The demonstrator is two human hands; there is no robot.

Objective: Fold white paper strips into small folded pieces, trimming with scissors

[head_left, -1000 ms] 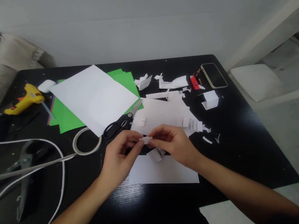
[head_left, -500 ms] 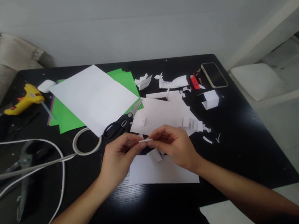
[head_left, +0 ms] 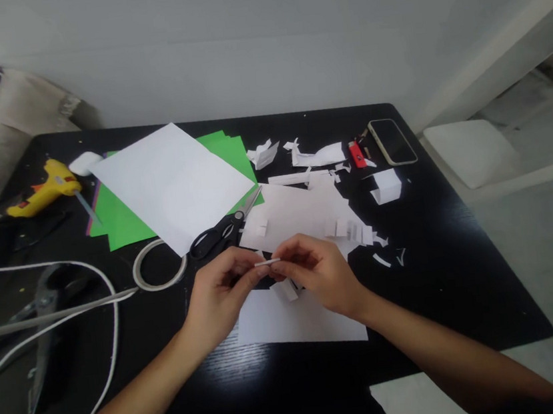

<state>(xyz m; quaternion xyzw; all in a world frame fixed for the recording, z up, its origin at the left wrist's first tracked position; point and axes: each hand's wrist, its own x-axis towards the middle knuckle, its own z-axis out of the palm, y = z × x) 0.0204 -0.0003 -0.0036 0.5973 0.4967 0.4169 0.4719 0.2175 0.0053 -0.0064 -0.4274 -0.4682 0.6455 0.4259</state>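
Observation:
Between the fingertips of both hands sits a small, narrow piece of white paper [head_left: 268,262], held level. My left hand [head_left: 226,286] pinches its left end, and my right hand [head_left: 317,270] pinches the right end. Below the hands lies a white sheet [head_left: 301,321], with a small folded paper piece [head_left: 285,291] on it, partly hidden by the right hand. Beyond the fingers is a larger cut white sheet [head_left: 297,208] bearing several small folded strips [head_left: 350,230]. Black-handled scissors [head_left: 223,230] rest just past my left hand, blades pointing away to the right.
Left of the scissors are a tape roll [head_left: 137,271], a white sheet [head_left: 173,186] over green paper [head_left: 127,225], a yellow glue gun [head_left: 55,187] and a white cable [head_left: 116,320]. At the right lie a red lighter [head_left: 357,155], a phone [head_left: 393,141] and a folded paper [head_left: 385,186].
The view has shifted very slightly. Both hands keep their pinch on the small paper piece, with hardly any movement.

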